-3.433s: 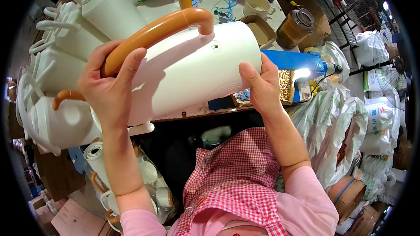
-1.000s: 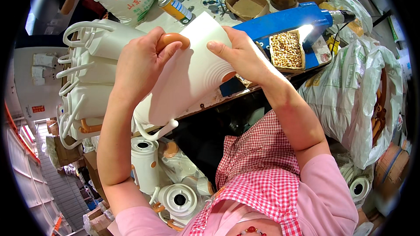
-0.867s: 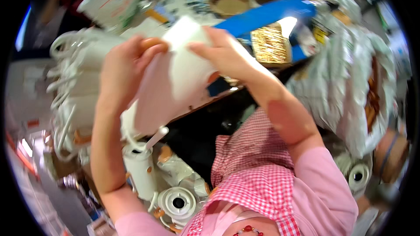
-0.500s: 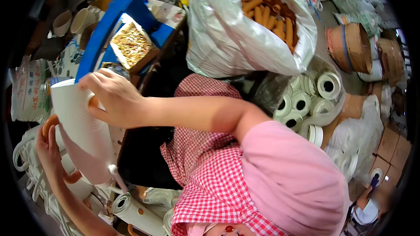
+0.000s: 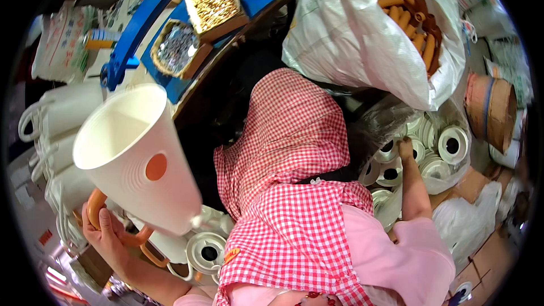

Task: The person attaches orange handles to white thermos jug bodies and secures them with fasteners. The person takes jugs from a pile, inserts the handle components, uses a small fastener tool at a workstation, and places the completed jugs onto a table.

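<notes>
My left hand (image 5: 107,232) is closed around the orange curved handle (image 5: 95,207) of a white plastic jug (image 5: 141,175). The jug is tilted, its wide open mouth toward the upper left, and an orange round spot (image 5: 156,166) shows on its wall. A small white knob at its narrow lower end is blurred. On the other side, my right hand (image 5: 405,148) reaches into a clear plastic bag among white round parts (image 5: 391,174) with dark centres. Its fingers are small and partly hidden, so whether they grip a part does not show.
Two boxes, one of gold-coloured small pieces (image 5: 214,4), one of silvery small pieces (image 5: 178,50), sit by a blue metal frame (image 5: 136,28). A white sack (image 5: 345,28) holds orange handles (image 5: 408,20). More white jugs (image 5: 62,147) are stacked at left; a brown drum (image 5: 490,110) stands far right.
My right hand has left the jug's side and moved right into the bag of round parts. My left hand keeps the handle; the jug now shows its open mouth. The view has shifted.
</notes>
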Demonstrator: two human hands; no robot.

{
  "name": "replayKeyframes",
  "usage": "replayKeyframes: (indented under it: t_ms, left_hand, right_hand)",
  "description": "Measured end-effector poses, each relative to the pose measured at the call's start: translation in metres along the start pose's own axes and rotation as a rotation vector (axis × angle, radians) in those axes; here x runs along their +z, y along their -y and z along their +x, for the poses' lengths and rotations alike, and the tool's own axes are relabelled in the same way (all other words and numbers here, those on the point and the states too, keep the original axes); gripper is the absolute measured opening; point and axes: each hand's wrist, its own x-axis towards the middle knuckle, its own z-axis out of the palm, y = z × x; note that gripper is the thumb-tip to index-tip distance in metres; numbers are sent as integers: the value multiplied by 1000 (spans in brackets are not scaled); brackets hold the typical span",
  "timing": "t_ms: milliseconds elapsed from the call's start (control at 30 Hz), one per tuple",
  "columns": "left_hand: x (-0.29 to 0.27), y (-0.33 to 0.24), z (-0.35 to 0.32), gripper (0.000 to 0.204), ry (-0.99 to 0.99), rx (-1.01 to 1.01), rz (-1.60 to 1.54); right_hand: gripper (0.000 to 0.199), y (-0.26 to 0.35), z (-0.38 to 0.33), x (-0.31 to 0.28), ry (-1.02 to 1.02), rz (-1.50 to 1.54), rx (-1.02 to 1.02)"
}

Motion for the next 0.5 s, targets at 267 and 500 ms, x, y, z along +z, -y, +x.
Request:
replayKeyframes:
  t_ms: [267, 500]
  left_hand:
    - [103, -11, -59, 36, -56, -31, -203]
    - [75, 19, -65, 38, -163, 4, -270]
  right_hand:
    - [43, -34, 10, -9, 597, -262, 47]
    - [65, 9, -51, 22, 547, 317, 218]
